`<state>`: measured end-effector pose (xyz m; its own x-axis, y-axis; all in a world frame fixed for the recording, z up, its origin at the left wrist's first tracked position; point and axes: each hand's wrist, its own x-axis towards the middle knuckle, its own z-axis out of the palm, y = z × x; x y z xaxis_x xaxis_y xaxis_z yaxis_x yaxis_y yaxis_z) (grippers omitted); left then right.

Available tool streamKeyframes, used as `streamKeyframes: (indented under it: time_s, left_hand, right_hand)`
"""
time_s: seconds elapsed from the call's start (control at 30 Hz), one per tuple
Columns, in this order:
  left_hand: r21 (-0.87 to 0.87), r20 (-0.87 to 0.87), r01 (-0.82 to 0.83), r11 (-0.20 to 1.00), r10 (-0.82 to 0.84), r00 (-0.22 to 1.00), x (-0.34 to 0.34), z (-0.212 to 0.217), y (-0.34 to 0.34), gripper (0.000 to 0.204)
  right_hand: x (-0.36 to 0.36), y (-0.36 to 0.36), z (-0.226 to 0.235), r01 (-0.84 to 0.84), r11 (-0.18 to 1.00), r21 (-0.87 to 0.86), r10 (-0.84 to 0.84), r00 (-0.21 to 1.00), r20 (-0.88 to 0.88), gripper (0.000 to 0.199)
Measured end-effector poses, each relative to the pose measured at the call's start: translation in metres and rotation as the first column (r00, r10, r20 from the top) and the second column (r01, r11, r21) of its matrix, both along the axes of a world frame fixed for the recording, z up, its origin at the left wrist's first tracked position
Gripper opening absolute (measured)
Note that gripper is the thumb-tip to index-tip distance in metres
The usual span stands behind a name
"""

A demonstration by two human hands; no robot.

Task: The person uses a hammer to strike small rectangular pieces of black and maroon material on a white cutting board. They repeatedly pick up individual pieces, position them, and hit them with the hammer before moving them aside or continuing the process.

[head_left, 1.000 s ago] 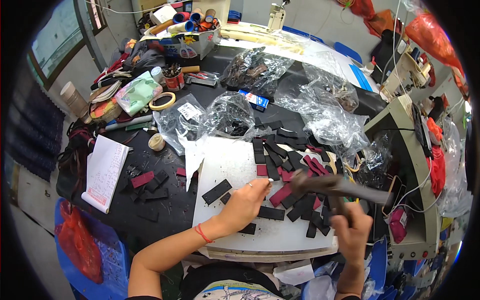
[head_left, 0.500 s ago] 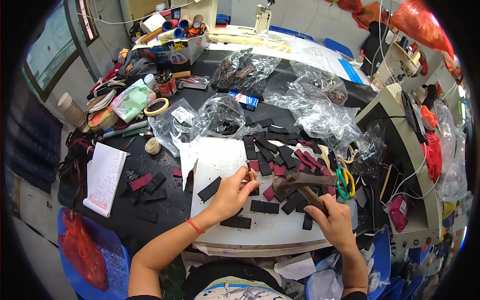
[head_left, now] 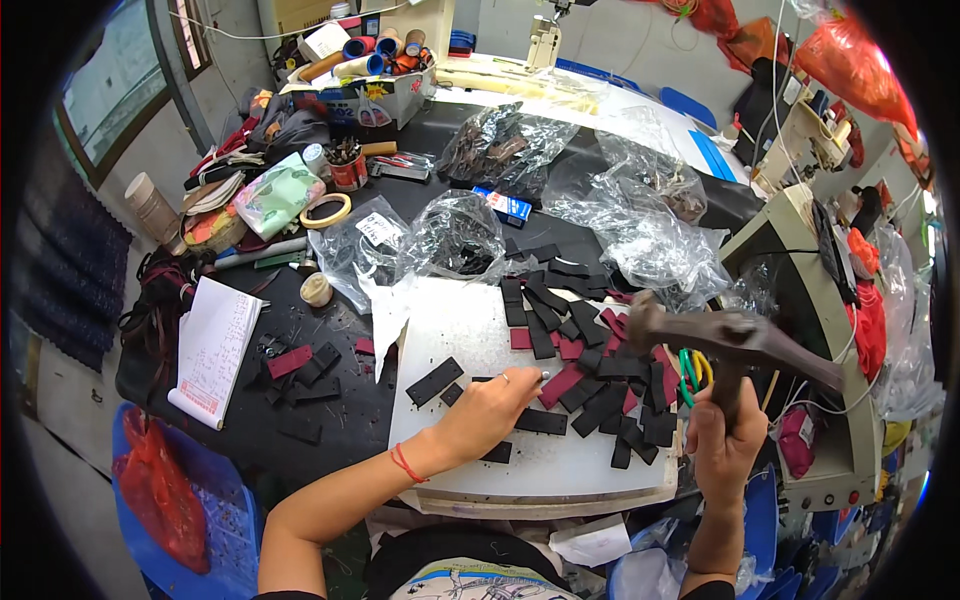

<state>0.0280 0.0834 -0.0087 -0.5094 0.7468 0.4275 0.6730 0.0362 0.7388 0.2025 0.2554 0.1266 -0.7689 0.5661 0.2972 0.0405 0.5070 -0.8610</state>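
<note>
My right hand (head_left: 728, 437) is closed round the wooden handle of a hammer (head_left: 700, 328), raised above the right part of a white board (head_left: 440, 320). Fingers of my left hand (head_left: 484, 418) pinch a small punch low over the board; only its metal end (head_left: 545, 377) shows clearly. Beneath and beside that hand lie black strips (head_left: 435, 381), one of them (head_left: 540, 421) with small holes. To the right is a loose pile of black strips (head_left: 600, 408) mixed with maroon pieces (head_left: 562, 385).
Scissors with green and yellow handles (head_left: 687, 372) lie behind the hammer. Clear plastic bags (head_left: 450, 235) and a blue box (head_left: 503, 206) stand beyond the board. Left are a notepad (head_left: 215, 345), more strips (head_left: 318, 365) and a small jar (head_left: 316, 290). A beige machine (head_left: 765, 235) borders the right.
The hammer has risen and swung right, away from the punch. My left hand has moved slightly right and lower with the punch, which now tilts. The view has shifted a little.
</note>
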Motion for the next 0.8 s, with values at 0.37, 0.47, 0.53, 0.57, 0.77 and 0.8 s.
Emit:
streamKeyframes:
  time_s: [0.37,0.47,0.53,0.57,0.77,0.8]
  left_hand:
    - [0.066,0.707,-0.134,0.989,0.048,0.705,-0.027,0.018,-0.003,0.021]
    - [0.097,0.719,-0.175,0.98,0.052,0.693,-0.027,0.019,-0.02,0.023]
    - [0.084,0.662,-0.212,0.974,0.104,0.742,-0.025,0.016,-0.033,0.024]
    - [0.081,0.657,-0.241,0.967,0.13,0.743,-0.028,0.014,-0.04,0.025]
    - [0.164,0.773,-0.238,0.957,0.025,0.633,-0.031,0.008,-0.045,0.032]
    - [0.145,0.775,-0.211,0.967,0.021,0.632,-0.032,0.007,-0.044,0.032]
  right_hand:
    - [-0.021,-0.006,-0.039,-0.275,0.842,0.463,0.077,0.913,0.401,0.03]
    - [-0.029,-0.012,-0.047,-0.302,0.812,0.5,0.091,0.911,0.403,0.033]
    - [-0.034,-0.016,-0.05,-0.325,0.788,0.523,0.103,0.907,0.409,0.037]
    - [-0.037,-0.018,-0.051,-0.339,0.778,0.529,0.113,0.904,0.413,0.037]
    - [-0.053,-0.028,-0.062,-0.431,0.7,0.569,0.113,0.854,0.508,0.04]
    - [-0.055,-0.029,-0.062,-0.44,0.696,0.567,0.101,0.842,0.529,0.04]
